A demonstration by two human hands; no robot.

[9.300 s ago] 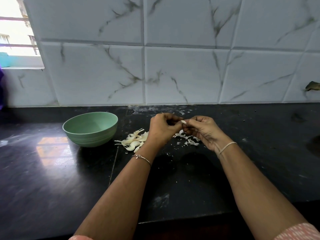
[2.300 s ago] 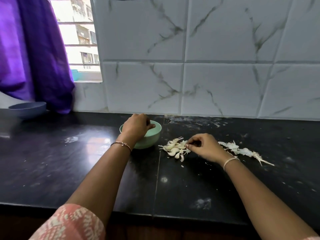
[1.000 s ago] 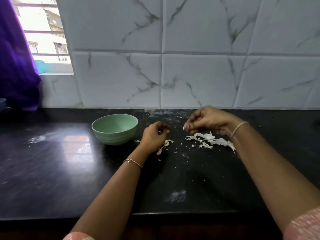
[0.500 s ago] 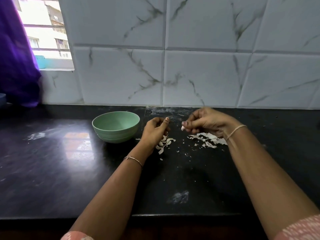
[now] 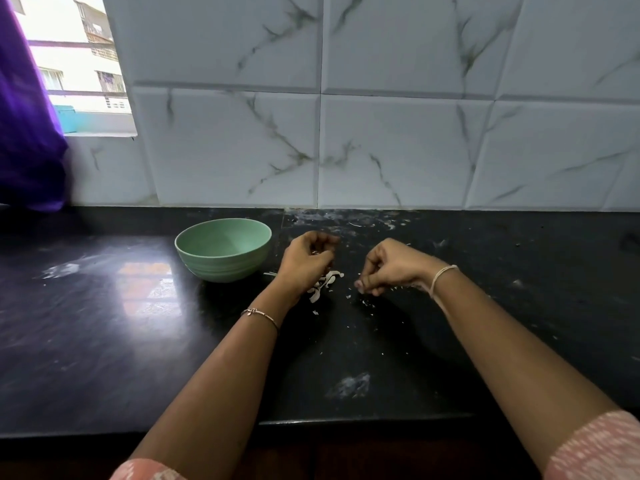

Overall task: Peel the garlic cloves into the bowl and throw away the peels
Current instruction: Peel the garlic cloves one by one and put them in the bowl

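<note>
My left hand (image 5: pixel 306 261) is curled just right of the green bowl (image 5: pixel 194 263), and a small white bit of a garlic clove (image 5: pixel 313 252) shows in its grip. Below and behind this hand lies a small heap of unpeeled cloves (image 5: pixel 325 283), partly hidden by it. My right hand (image 5: pixel 391 268) is low over the black counter (image 5: pixel 346 341), thumb and fingertips pinched together as if on a scrap of peel too small to make out. It covers most of the peel pile; only crumbs (image 5: pixel 367 302) show. The bowl's inside looks bare from here.
White marble-look tiles (image 5: pixel 398 150) form the back wall right behind the counter. A purple curtain (image 5: pixel 27 140) and a window (image 5: pixel 76 64) are at the far left. White smears and peel dust mark the counter near the wall (image 5: pixel 346 216) and toward the front edge (image 5: pixel 349 384).
Half a second ago my hands were raised and close together, the right pinching a clove. Now they have drawn apart; the right has dropped onto the peel pile and the left stays above the cloves.
</note>
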